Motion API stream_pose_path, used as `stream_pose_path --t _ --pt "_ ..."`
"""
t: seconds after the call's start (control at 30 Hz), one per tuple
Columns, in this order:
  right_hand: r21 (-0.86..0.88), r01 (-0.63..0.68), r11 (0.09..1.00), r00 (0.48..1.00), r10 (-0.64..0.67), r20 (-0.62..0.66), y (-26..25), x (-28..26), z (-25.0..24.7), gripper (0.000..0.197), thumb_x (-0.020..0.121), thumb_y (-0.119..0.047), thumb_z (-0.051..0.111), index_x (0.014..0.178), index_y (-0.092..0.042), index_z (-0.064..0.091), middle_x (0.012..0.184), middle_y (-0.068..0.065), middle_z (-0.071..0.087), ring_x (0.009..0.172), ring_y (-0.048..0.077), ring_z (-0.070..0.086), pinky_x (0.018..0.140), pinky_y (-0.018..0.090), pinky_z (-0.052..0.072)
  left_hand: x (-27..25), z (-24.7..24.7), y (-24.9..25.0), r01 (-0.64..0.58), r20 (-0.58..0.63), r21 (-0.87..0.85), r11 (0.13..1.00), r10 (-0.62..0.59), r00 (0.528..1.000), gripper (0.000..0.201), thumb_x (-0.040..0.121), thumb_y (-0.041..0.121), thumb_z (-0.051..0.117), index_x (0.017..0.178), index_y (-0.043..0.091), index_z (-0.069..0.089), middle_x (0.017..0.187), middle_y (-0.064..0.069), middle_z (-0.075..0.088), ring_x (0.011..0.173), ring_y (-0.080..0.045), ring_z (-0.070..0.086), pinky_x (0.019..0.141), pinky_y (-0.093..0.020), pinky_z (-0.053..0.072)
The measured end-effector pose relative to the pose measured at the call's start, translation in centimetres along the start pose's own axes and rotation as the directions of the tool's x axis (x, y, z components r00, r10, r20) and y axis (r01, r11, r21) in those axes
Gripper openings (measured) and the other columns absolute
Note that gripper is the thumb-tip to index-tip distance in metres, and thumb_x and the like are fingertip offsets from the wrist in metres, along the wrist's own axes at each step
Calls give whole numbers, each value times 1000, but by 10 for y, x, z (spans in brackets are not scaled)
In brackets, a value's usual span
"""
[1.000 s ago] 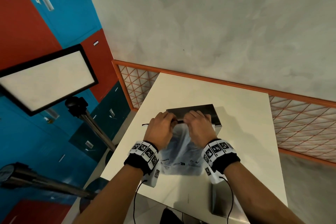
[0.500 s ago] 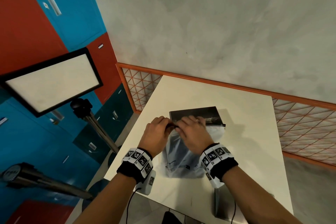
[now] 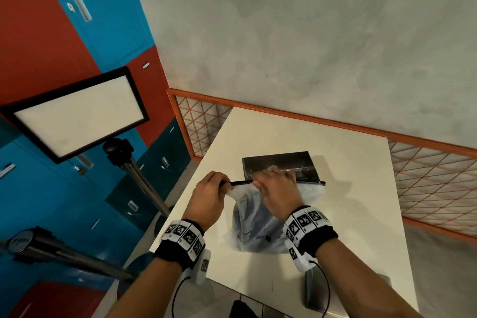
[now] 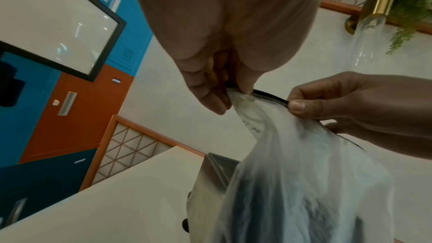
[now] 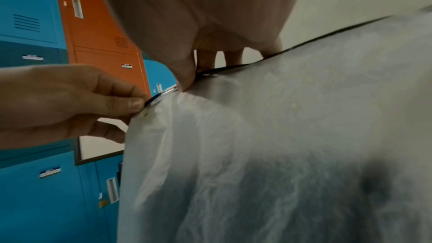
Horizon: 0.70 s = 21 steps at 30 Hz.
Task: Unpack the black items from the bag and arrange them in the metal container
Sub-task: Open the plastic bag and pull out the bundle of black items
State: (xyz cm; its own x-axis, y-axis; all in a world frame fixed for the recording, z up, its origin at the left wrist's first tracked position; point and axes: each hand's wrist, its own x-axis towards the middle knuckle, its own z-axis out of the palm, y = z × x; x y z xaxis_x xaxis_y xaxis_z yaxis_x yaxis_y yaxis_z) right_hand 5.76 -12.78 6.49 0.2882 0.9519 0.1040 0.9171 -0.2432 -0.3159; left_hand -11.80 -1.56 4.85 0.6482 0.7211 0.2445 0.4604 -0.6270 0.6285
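Note:
A frosted translucent bag (image 3: 258, 222) lies on the cream table (image 3: 348, 188), with dark shapes (image 5: 304, 200) showing dimly through it. A black zip strip (image 3: 241, 183) runs along its top. My left hand (image 3: 209, 196) pinches the strip's left end between thumb and finger (image 4: 233, 93). My right hand (image 3: 277, 188) pinches the same strip a short way to the right (image 5: 187, 80). The metal container (image 3: 281, 161) stands just behind the bag, and its corner (image 4: 210, 171) shows beside the bag. I cannot make out what the dark items are.
A framed light panel (image 3: 77, 113) on a stand rises left of the table, before blue and red lockers (image 3: 51, 33). An orange lattice rail (image 3: 426, 181) runs behind. A grey object (image 3: 317, 289) sits at the near edge. A glass vase (image 4: 371, 16) with greenery stands farther off.
My hands, close together at the bag's top before, have drawn slightly apart. A stretch of the black strip now shows between them.

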Motion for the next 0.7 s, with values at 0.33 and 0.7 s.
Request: stream_pose_path --t 0.33,0.7 --pt "-2 -10 1000 1000 10 -18 1 0 -1 21 101 -33 41 106 -28 61 102 -10 66 102 16 57 92 44 37 -1 -9 4 5 -25 -71 997 -7 1000 10 90 4 67 90 14 68 87 7 66 77 -10 62 73 -26 54" --pt "10 6 1000 1000 -5 -31 0 1 -1 19 101 -32 40 99 -28 58 96 -9 65 96 17 57 91 43 41 1 -15 6 -19 -11 -97 995 18 1000 28 84 -4 66 95 22 69 89 13 66 82 -8 63 75 -28 54"
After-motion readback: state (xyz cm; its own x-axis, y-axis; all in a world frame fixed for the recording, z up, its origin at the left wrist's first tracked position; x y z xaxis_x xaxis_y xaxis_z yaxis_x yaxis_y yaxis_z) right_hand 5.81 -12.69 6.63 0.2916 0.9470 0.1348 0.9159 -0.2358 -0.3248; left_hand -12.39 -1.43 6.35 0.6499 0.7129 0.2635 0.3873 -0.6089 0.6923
